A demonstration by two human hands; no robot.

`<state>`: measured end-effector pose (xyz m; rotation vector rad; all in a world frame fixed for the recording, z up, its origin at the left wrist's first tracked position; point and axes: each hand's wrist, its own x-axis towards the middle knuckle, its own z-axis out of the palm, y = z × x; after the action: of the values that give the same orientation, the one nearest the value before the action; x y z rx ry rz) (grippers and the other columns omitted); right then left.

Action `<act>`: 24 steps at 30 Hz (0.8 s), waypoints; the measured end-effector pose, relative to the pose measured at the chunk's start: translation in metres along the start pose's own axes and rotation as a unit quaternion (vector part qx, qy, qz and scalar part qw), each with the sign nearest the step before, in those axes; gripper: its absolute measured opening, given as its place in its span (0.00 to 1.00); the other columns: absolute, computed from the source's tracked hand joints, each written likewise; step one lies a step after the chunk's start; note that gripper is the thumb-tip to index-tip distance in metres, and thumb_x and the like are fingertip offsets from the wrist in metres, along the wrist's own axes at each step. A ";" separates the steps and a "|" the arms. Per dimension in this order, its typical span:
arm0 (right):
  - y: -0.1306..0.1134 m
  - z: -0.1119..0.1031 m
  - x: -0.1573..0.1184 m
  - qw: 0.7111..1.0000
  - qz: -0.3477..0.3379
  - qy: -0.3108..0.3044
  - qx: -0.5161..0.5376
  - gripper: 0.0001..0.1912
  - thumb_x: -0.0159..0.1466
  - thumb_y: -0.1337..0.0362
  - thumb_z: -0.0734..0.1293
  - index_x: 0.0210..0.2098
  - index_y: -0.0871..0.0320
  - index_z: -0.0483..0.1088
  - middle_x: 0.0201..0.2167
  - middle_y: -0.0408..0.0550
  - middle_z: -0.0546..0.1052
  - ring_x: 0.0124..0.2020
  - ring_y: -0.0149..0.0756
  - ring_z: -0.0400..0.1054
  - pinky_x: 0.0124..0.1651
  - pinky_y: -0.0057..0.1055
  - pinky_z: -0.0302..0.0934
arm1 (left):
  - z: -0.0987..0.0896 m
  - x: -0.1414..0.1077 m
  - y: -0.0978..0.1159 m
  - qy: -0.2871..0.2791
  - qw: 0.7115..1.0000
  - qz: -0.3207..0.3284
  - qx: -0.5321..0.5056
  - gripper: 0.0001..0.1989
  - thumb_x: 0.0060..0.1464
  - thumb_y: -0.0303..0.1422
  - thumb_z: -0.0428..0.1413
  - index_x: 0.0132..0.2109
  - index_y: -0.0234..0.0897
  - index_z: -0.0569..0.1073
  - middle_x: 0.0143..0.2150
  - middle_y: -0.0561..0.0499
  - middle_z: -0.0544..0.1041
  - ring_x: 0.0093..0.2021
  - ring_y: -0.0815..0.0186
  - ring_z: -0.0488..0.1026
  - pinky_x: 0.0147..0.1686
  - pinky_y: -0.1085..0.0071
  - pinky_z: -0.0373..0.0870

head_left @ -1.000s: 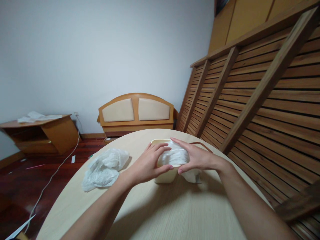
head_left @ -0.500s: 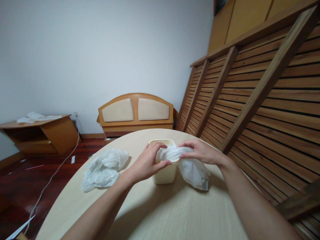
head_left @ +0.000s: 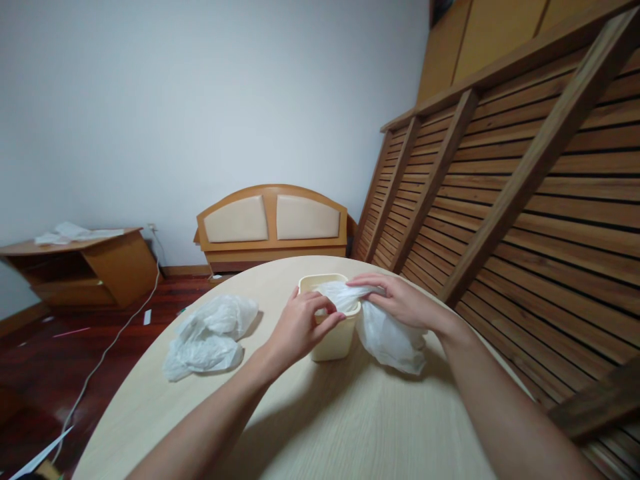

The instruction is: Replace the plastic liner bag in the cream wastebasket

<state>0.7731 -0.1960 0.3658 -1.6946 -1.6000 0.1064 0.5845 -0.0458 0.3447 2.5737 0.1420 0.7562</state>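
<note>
White bag (head_left: 393, 337) is held bunched in nearly closed R fingers (head_left: 373, 280); L fingers (head_left: 314, 298) are half-curled at bin (head_left: 333, 341) rim, hold unclear; bin best steadied w/ light pressure.

You have two hands over the counter (head_left: 360, 423), one left hand (head_left: 306, 327) and one right hand (head_left: 405, 303); you have one cream bin (head_left: 333, 343) between them; you can count two white plastic bags, one crumpled bag (head_left: 213, 337) to the left and one draped bag (head_left: 393, 337) at the bin; beyond the one round counter you see one headboard (head_left: 271, 223) with two padded panels (head_left: 237, 220), one low cabinet (head_left: 120, 267) and one big slatted panel (head_left: 565, 227); you also see one wall socket (head_left: 151, 227), one long pale cable (head_left: 107, 350) and one thin pink stick (head_left: 71, 332); the white sheets (head_left: 75, 233) on the cabinet overlap, so you cannot count them exactly.
</note>
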 end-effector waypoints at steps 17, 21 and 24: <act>0.001 0.016 0.009 0.997 0.055 0.051 0.003 0.12 0.65 0.60 0.66 0.43 0.54 0.81 0.45 0.50 0.83 0.48 0.45 0.76 0.55 0.43 0.66 | 0.017 0.000 -0.022 0.114 0.993 0.034 0.011 0.07 0.63 0.35 0.57 0.38 0.38 0.77 0.38 0.48 0.80 0.41 0.60 0.76 0.42 0.67 0.71; -0.002 0.015 0.011 0.992 0.055 0.114 0.029 0.13 0.64 0.60 0.66 0.42 0.57 0.81 0.44 0.50 0.83 0.46 0.43 0.77 0.54 0.40 0.66 | 0.027 0.002 -0.035 0.168 0.982 0.075 0.037 0.07 0.63 0.35 0.58 0.37 0.38 0.77 0.35 0.49 0.79 0.37 0.62 0.76 0.39 0.68 0.71; -0.006 0.012 0.012 0.983 0.055 0.172 0.042 0.13 0.64 0.60 0.66 0.44 0.57 0.80 0.44 0.50 0.83 0.45 0.42 0.77 0.52 0.38 0.67 | 0.031 0.002 -0.043 0.194 0.973 0.113 0.059 0.07 0.62 0.35 0.59 0.37 0.38 0.76 0.34 0.50 0.78 0.35 0.63 0.75 0.38 0.68 0.71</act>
<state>0.7640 -0.1807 0.3657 -1.6340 -1.2317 -0.0617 0.6043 -0.0194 0.3032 2.5477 0.0144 1.3725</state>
